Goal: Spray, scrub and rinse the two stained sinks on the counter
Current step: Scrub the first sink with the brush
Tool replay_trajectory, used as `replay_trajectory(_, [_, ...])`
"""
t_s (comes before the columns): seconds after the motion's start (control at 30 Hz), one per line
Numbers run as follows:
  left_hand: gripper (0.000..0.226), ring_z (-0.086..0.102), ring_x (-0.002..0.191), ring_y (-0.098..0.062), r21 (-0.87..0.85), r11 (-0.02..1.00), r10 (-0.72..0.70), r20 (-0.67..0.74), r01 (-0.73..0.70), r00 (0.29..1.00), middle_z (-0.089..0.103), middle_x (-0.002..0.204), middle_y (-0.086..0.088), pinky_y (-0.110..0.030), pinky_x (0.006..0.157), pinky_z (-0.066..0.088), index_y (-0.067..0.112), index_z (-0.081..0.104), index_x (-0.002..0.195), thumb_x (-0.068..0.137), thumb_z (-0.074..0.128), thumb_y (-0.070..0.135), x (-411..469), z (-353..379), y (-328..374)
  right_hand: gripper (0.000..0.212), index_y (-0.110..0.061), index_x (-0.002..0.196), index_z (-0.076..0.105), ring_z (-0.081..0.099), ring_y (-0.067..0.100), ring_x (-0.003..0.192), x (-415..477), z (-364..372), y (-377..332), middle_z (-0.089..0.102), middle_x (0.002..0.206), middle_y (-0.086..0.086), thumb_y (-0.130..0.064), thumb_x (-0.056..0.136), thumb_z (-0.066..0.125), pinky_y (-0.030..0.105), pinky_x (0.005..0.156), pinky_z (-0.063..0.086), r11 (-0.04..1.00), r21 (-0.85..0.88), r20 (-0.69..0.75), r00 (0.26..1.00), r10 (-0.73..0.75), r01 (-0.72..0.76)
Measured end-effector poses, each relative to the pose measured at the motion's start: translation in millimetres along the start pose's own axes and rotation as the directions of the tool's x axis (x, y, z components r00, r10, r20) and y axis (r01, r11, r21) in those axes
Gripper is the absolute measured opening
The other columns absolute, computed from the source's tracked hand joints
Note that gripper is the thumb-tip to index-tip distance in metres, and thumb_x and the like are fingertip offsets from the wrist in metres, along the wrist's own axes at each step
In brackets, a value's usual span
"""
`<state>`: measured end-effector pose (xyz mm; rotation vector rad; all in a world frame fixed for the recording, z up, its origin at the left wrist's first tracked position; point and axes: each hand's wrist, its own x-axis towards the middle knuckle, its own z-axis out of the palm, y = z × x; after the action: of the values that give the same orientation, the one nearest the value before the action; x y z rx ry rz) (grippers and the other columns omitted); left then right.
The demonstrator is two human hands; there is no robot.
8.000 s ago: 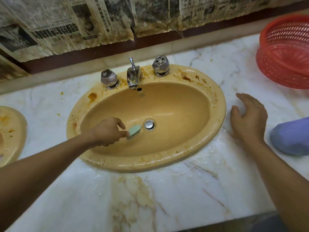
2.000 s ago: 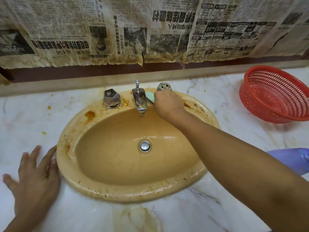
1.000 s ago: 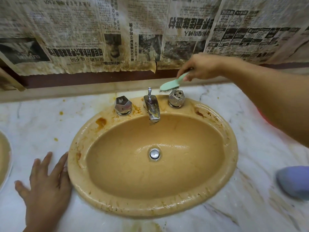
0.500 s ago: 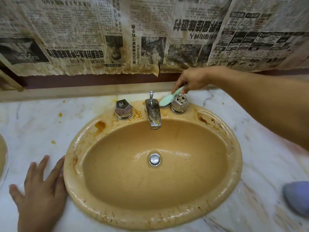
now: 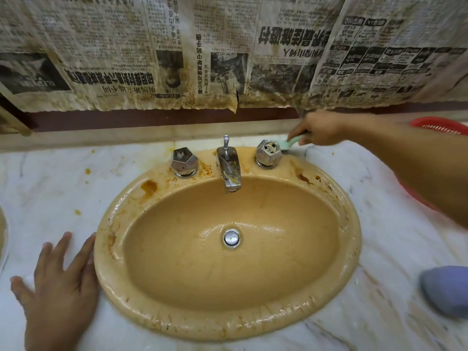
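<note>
A tan oval sink with brown stains along its rim fills the middle of the marble counter. At its back stand a chrome spout, a left knob and a right knob. My right hand grips a mint-green scrub brush, whose head sits low behind and just right of the right knob. My left hand lies flat on the counter, fingers spread, touching the sink's left rim. A sliver of the second sink shows at the far left edge.
A red plastic basket sits at the back right, partly behind my right forearm. A purple object lies on the counter at the right edge. Stained newspaper covers the wall. Orange spots dot the counter left of the sink.
My right hand has carried the brush from between spout and right knob to the far right side of that knob. My left hand has stayed flat by the rim.
</note>
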<state>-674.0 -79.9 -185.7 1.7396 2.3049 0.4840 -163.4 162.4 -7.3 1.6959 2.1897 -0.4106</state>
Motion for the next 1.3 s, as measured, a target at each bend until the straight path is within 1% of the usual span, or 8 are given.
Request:
replay_trajectory(0.23, [0.055,0.017,0.152,-0.038,0.019,1.000,-0.002,0.014,0.002,1.000,0.031,0.164,-0.009,-0.074,0.117,0.015,0.054,0.036,0.150,0.099,0.018,0.059,0,-1,0,0.041,-0.022,0.130,0.070,0.061,0.028,0.121,-109,74,-57,0.074,0.120,0.008,-0.030,0.091,0.074,0.031,0.098,0.047,0.814,0.518,-0.237,0.869,0.434,-0.265])
replay_trajectory(0.33, [0.055,0.015,0.153,-0.036,0.018,1.000,-0.013,0.033,0.012,0.999,0.030,0.165,-0.008,-0.073,0.118,0.015,0.055,0.035,0.150,0.099,0.017,0.060,1,-3,4,0.034,-0.028,0.127,0.069,0.063,0.031,0.107,-119,97,-111,0.071,0.109,0.010,-0.034,0.094,0.069,0.034,0.078,0.049,0.803,0.557,-0.267,0.871,0.412,-0.210])
replay_trajectory(0.53, [0.058,0.013,0.153,-0.032,0.031,0.999,0.014,0.051,-0.016,0.999,0.027,0.165,-0.007,-0.073,0.117,0.017,0.057,0.033,0.152,0.099,0.009,0.065,1,-4,-4,0.029,-0.007,0.127,0.066,0.055,0.025,0.085,-33,98,-150,0.058,0.101,0.008,-0.018,0.102,0.059,0.034,0.071,0.049,0.787,0.588,-0.287,0.862,0.419,-0.186])
replay_trajectory(0.8, [0.057,0.008,0.156,-0.021,0.033,0.998,-0.050,0.048,0.048,0.998,0.025,0.167,0.003,-0.069,0.121,0.005,0.057,0.036,0.150,0.098,0.014,0.061,-6,-11,12,0.038,-0.013,0.135,0.064,0.056,0.022,0.091,-34,108,-138,0.063,0.124,0.013,-0.025,0.099,0.066,0.028,0.076,0.044,0.696,0.694,-0.253,0.843,0.475,-0.184])
replay_trajectory(0.93, [0.057,0.008,0.157,-0.019,0.094,0.995,-0.036,0.054,0.031,0.998,0.025,0.168,0.003,-0.068,0.117,0.005,0.056,0.036,0.151,0.099,0.012,0.059,-8,-15,13,0.040,-0.012,0.135,0.065,0.058,0.026,0.110,4,90,-140,0.060,0.132,0.016,-0.022,0.096,0.069,0.030,0.092,0.047,0.640,0.745,-0.200,0.852,0.485,-0.190])
replay_trajectory(1.13, [0.056,0.008,0.157,-0.018,0.085,0.996,-0.045,0.061,0.039,0.997,0.023,0.168,0.005,-0.068,0.118,0.002,0.056,0.035,0.151,0.099,0.014,0.057,-7,-13,11,0.044,-0.018,0.142,0.060,0.064,0.026,0.087,-43,125,-132,0.064,0.125,0.014,-0.029,0.099,0.064,0.030,0.073,0.048,0.646,0.740,-0.219,0.840,0.497,-0.190])
replay_trajectory(1.2, [0.055,0.007,0.157,-0.017,0.088,0.995,-0.048,0.063,0.043,0.997,0.023,0.167,0.005,-0.067,0.118,0.002,0.056,0.035,0.151,0.100,0.013,0.058,-7,-13,12,0.040,-0.018,0.139,0.062,0.063,0.024,0.072,-45,125,-130,0.069,0.107,0.011,-0.028,0.100,0.063,0.032,0.061,0.050,0.525,0.842,-0.197,0.839,0.507,-0.120])
replay_trajectory(1.3, [0.055,0.009,0.156,-0.017,0.098,0.994,-0.056,0.054,0.051,0.997,0.025,0.167,0.004,-0.066,0.118,0.003,0.055,0.037,0.151,0.101,0.014,0.057,-8,-15,16,0.025,-0.014,0.126,0.066,0.045,0.015,0.044,-43,111,-136,0.051,0.063,-0.001,-0.018,0.104,0.055,0.028,0.043,0.043,-0.010,1.000,-0.013,0.884,0.468,0.020])
